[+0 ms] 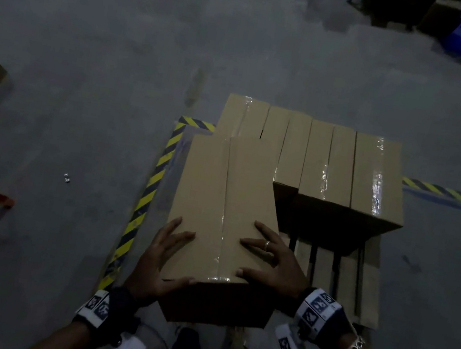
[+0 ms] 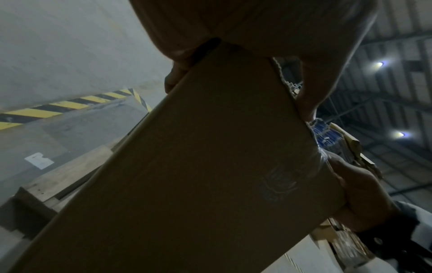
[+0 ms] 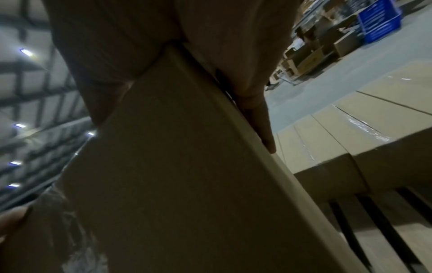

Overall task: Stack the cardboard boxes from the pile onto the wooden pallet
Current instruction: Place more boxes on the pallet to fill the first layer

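Nearest to us is the long brown taped cardboard box (image 1: 218, 217), held tilted between both hands above the near left part of the pale slatted wooden pallet (image 1: 348, 283). Our left hand (image 1: 160, 259) grips its near left corner: fingers spread flat on the top face, thumb hooked along the near edge. Our right hand (image 1: 276, 260) grips the near right corner likewise, fingers splayed on top and the thumb on the near edge; a ring shows on one finger. Beyond the right hand, a row of matching brown taped boxes (image 1: 342, 165) stands side by side on the far part of the pallet, just beside the held box. Left of the left hand, yellow-and-black striped floor tape (image 1: 147, 194) runs along the grey concrete floor (image 1: 87, 76).
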Tool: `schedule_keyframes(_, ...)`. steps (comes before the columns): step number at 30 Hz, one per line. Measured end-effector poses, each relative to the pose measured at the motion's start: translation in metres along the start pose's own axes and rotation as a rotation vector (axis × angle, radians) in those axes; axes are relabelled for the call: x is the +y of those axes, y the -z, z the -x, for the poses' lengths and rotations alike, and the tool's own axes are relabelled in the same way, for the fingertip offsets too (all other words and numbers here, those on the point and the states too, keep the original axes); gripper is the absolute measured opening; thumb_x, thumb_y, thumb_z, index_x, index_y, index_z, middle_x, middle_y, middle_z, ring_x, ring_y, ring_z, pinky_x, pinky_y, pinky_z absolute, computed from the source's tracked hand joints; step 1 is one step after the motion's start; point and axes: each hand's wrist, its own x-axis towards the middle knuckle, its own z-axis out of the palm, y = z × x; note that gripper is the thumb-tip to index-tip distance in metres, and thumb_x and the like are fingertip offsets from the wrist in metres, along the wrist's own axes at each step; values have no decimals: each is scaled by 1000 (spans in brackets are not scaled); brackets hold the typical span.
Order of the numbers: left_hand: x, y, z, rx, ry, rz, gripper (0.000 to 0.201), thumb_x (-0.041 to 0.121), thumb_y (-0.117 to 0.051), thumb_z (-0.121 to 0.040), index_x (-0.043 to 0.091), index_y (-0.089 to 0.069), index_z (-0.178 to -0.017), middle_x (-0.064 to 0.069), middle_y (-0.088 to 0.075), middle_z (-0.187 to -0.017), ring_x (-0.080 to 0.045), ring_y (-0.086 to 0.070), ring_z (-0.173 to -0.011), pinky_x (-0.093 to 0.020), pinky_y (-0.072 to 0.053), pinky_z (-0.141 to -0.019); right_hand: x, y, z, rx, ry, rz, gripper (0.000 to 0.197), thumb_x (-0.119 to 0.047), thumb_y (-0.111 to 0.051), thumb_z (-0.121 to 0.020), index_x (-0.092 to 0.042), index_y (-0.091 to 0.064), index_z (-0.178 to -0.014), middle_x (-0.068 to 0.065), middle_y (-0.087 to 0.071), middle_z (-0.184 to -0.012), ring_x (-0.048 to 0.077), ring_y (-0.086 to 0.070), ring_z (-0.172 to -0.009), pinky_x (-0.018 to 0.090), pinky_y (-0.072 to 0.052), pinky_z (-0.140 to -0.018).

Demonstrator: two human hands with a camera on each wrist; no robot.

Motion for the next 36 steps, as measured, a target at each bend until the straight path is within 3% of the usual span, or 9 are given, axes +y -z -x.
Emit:
schedule_keyframes(2,-23,8,-4,-20,-5,-10,86,50,-87,-71,22,-52,-144,1,-25,-164,-18,-27,-151,-43,-33,-119,3,-15,-13,15,-20,-20,60,-35,-94,-66,-36,-71,-122,-24,-32,-156,-11,-32,-141,27,-40,-115)
schedule_keyframes(4,-47,16,-8,-31,-7,-26,86,50,-88,-71,23,-52,-144,0,-26,-164,-20,-26,-151,-54,-32,-118,11,-31,-28,27,-26,-6,61,-39,-94,-65,-40,-71,-121,-27,-32,-156,-9,-32,-141,26,-40,-114)
schedule_keyframes(10,-116,30,-18,-109,47,-3,85,52,-88,-72,24,-52,-144,2,-23,-165,-15,-26,-151,-36,-34,-117,53,-80,-71,42,-58,-11,64,-53,-92,-62,-45,-70,-121,-25,-32,-158,3,-32,-146,28,-36,-116)
schedule_keyframes(19,-227,2,-24,-200,77,-3,81,46,-91,-70,22,-57,-140,-5,-21,-165,-20,-28,-151,-32,-36,-116,151,-144,-108,87,-98,-35,68,-43,-94,-65,-33,-69,-127,-18,-31,-161,9,-32,-148,46,-39,-116)
schedule_keyframes(21,-255,-14,-22,-231,63,-38,83,47,-91,-70,19,-56,-140,-9,-22,-165,-24,-28,-151,-35,-36,-116,181,-158,-111,107,-73,14,67,-42,-93,-67,-32,-68,-128,-14,-33,-161,13,-33,-148,52,-38,-116)
schedule_keyframes(27,-345,-66,-13,-259,20,-100,88,49,-89,-71,12,-54,-142,-15,-22,-164,-27,-26,-151,-38,-35,-117,278,-198,-128,136,-88,3,69,-31,-93,-68,-25,-66,-131,-6,-28,-165,16,-29,-151,56,-37,-116)
schedule_keyframes(31,-408,-107,2,-294,-11,-159,89,54,-86,-73,7,-53,-142,-22,-23,-162,-36,-21,-152,-52,-37,-115,345,-222,-143,128,-94,16,71,-30,-93,-70,-22,-64,-134,-3,-25,-166,19,-25,-153,60,-37,-114)
schedule_keyframes(33,-440,-128,15,-329,-23,-213,84,50,-81,-80,6,-50,-145,-25,-21,-162,-40,-16,-152,-60,-36,-112,374,-231,-146,100,-102,53,70,-33,-90,-74,-20,-62,-136,-3,-25,-166,19,-24,-153,60,-36,-114)
schedule_keyframes(36,-470,-150,30,-345,46,-228,86,39,-77,-83,10,-37,-153,-20,-9,-166,-38,-10,-154,-60,-44,-104,403,-241,-142,10,-135,100,81,-37,-88,-75,-20,-52,-145,-7,-19,-167,17,-18,-154,56,-33,-118)
